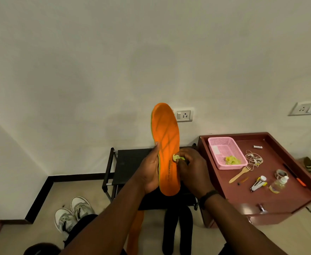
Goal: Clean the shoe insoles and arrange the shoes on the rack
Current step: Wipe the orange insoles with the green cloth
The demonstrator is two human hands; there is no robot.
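**Insole wipe: handling notes**

The orange insole (166,148) stood upright in front of me, above the black shoe rack (127,162), toe end up. My left hand (149,173) was curled round its left edge near the heel half, fingertips on the rim. My right hand (191,168) pinched a small yellow-green cloth (176,157) against the insole's right edge.

Judgement: light, thin foam, flexible; it would likely bend if pushed at the toe unsupported. Best held at the mid-to-heel edge, with the palm backing the spot being wiped.

A second orange insole (135,230) and two black insoles (177,229) lay on the floor below. Grey sneakers (73,214) sat to the left, not yet on the rack.
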